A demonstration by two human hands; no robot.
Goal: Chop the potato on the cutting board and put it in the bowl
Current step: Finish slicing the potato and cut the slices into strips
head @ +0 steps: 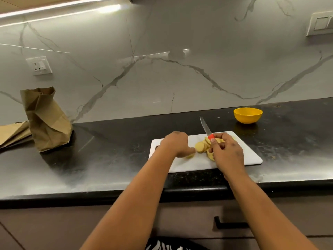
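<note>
A white cutting board (250,156) lies on the black counter with a row of pale yellow potato slices (201,146) fanned across its middle. My left hand (175,144) is on the board to the left of the slices, fingers curled, its thumb touching a small potato piece (190,156). My right hand (228,153) grips the orange handle of a knife (205,127) whose blade points up and away from the board. More slices lie partly hidden under my right hand. A yellow bowl (248,115) stands behind the board to the right; its inside is not visible.
A crumpled brown paper bag (46,120) stands at the counter's left, with flattened bags (12,132) beside it. A marble backsplash carries a socket (39,65) and a switch plate (319,23). The counter's front edge (108,195) runs just below the board, above a drawer handle (230,225).
</note>
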